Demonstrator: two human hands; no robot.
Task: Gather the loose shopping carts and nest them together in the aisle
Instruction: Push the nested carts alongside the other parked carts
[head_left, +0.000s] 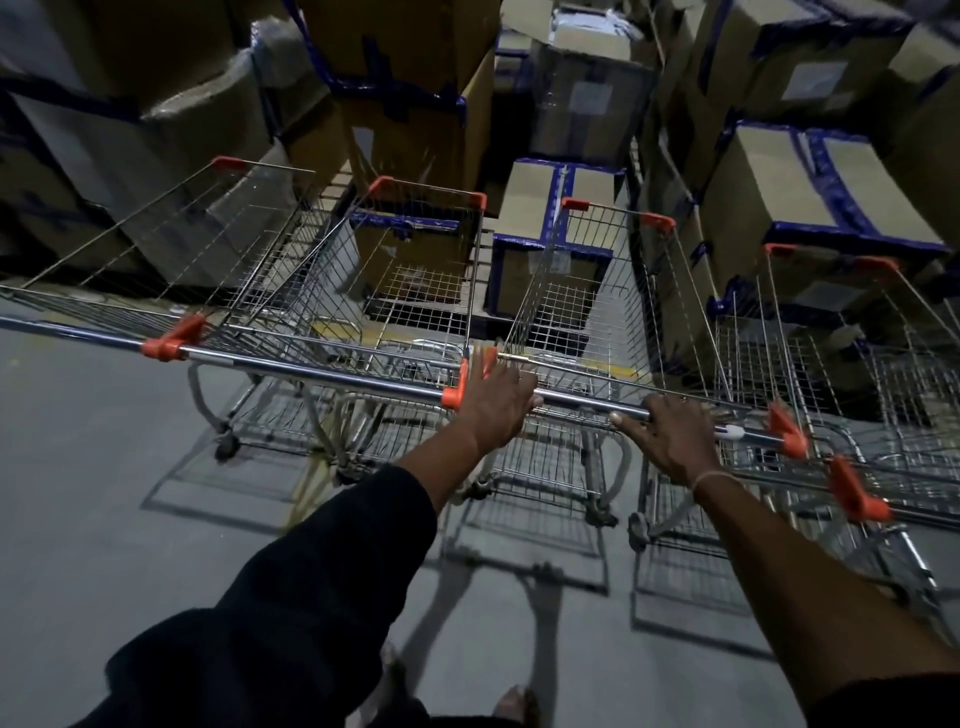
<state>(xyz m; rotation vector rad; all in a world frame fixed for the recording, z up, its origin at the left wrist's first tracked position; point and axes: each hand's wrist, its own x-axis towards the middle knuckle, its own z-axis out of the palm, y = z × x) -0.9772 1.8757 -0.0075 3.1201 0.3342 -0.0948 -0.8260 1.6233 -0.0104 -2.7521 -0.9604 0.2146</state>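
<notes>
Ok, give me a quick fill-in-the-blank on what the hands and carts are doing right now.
1. Both hands are on the ____ bar of the nearest cart.
2. The right hand has its fingers ____ round that bar.
3. The left hand lies with fingers ____ at the bar's orange end cap.
4. Behind the carts stand stacked cardboard ____ edged in blue tape.

Missing words: handle; curled; straight; boxes

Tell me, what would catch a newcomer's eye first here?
Probably the carts: several wire ones with orange corners stand side by side across the middle, facing stacked boxes taped in blue. In front, the right hand grips a cart's chrome handle, while the left hand lies on it with straight fingers.
</notes>
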